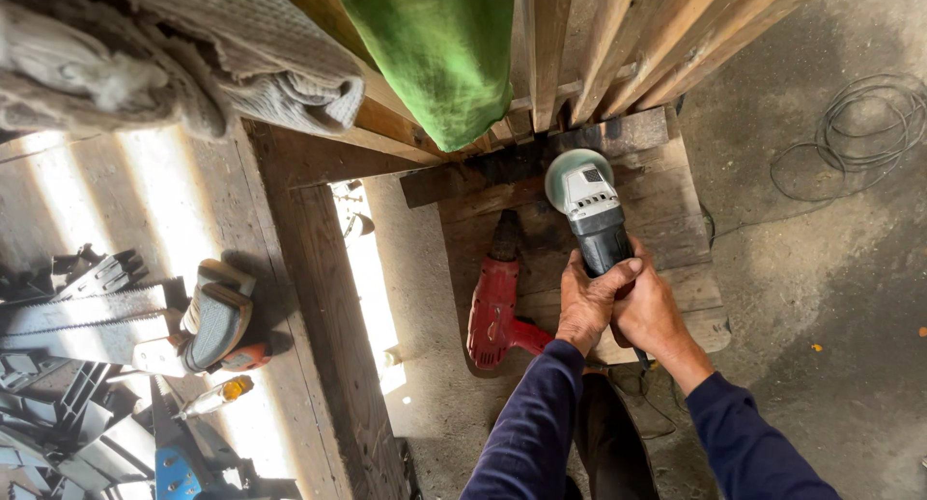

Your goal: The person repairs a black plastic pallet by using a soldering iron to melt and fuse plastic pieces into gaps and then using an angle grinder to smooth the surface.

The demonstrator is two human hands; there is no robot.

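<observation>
Both my hands grip one grey and black angle grinder (587,207) above a low wooden pallet (676,210). My left hand (587,302) wraps the black body from the left, thumb lying across it. Close against it, my right hand (649,312) holds the rear of the body. The grinder's round disc end points away from me, toward upright wooden planks (618,46). A red power drill (494,302) lies on the pallet just left of my left hand. Dark blue sleeves cover both my forearms.
A green cloth (435,56) and grey knitted cloths (241,66) hang over the planks. A thick wooden beam (328,326) runs down the middle. Hand saws and tools (106,317) lie at the left. Coiled wire (859,133) rests on the concrete floor at the right.
</observation>
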